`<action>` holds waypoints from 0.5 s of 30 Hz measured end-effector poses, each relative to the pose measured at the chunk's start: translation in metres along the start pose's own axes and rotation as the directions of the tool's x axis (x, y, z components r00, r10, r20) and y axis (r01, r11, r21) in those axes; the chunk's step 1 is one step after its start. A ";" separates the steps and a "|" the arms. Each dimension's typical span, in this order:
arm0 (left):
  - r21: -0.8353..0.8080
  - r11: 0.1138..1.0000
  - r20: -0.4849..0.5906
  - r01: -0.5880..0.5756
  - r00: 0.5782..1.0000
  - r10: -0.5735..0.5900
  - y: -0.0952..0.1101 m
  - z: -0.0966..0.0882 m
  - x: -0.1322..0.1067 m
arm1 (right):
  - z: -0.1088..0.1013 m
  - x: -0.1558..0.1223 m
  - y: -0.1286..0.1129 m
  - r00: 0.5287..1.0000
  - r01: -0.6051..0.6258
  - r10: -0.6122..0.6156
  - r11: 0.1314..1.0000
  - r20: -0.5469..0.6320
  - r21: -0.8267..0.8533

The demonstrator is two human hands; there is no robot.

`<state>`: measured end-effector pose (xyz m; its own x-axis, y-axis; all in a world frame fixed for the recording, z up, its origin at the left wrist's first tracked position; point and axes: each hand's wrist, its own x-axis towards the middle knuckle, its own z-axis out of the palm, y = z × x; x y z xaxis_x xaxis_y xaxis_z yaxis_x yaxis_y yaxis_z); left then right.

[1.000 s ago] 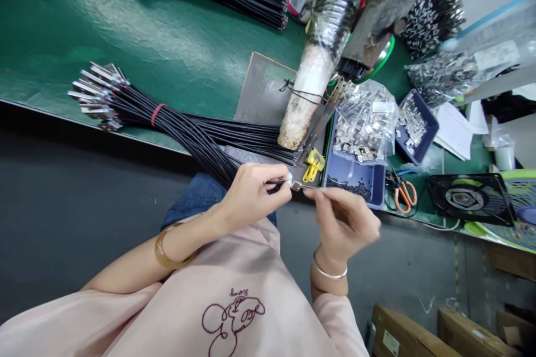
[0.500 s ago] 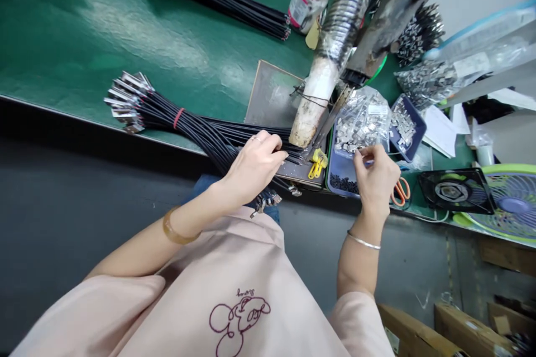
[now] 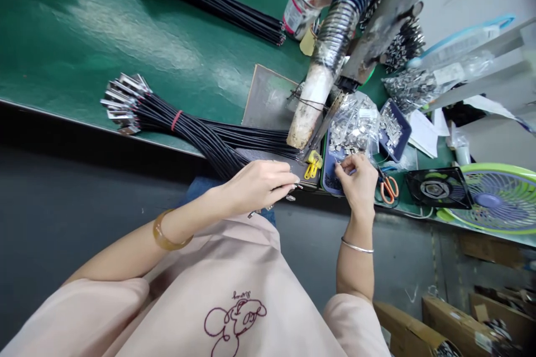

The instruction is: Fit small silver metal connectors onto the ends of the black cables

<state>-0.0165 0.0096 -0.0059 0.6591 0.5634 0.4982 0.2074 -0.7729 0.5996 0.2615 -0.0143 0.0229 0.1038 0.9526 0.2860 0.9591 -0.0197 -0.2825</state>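
Note:
My left hand (image 3: 268, 184) is closed, its fingers pressed together at the table's front edge. A tiny shiny bit shows at its fingertips, too small to name. Under and behind this hand runs a bundle of black cables (image 3: 201, 139), tied with a red band and with metal connectors (image 3: 125, 101) at its far left end. More connector ends hang partly hidden below the hand. Over the front of a blue tray (image 3: 324, 181), my right hand (image 3: 358, 181) pinches thumb and forefinger together; whatever is between them is hidden. Small black parts (image 3: 333, 181) and a bag of metal pieces (image 3: 354, 122) lie in that tray.
A hose nozzle (image 3: 307, 106) and a soldering iron-like tool reach down over a grey board (image 3: 270, 97). Yellow clippers (image 3: 312, 164), orange-handled scissors (image 3: 389, 189), a fan (image 3: 439, 189) and a second cable bundle (image 3: 218, 3) lie around on the green table (image 3: 84, 50).
My left hand has come down and slightly right, off the cables toward the table edge. My right hand has moved left and a little down over the tray. The view has shifted slightly.

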 end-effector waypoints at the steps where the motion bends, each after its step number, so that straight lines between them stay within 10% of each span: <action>1: -0.019 0.999 0.000 0.026 1.000 -0.026 0.000 0.003 0.001 | 0.000 -0.001 -0.002 1.000 -0.002 0.002 1.000 -0.026 0.007; 10: -0.409 0.828 -0.028 0.384 0.901 -0.432 0.006 0.004 0.013 | 0.001 -0.038 -0.060 0.908 0.002 0.177 0.904 -0.379 0.428; 15: -0.562 0.677 0.116 0.475 0.856 -0.504 0.007 -0.004 0.018 | 0.021 -0.055 -0.090 0.972 0.034 0.115 0.794 -0.204 0.607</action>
<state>-0.0060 0.0156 0.0098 0.5431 0.8381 0.0514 0.0471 -0.0916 0.9947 0.1642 -0.0588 0.0134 0.2645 0.8619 0.4327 0.6051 0.2010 -0.7703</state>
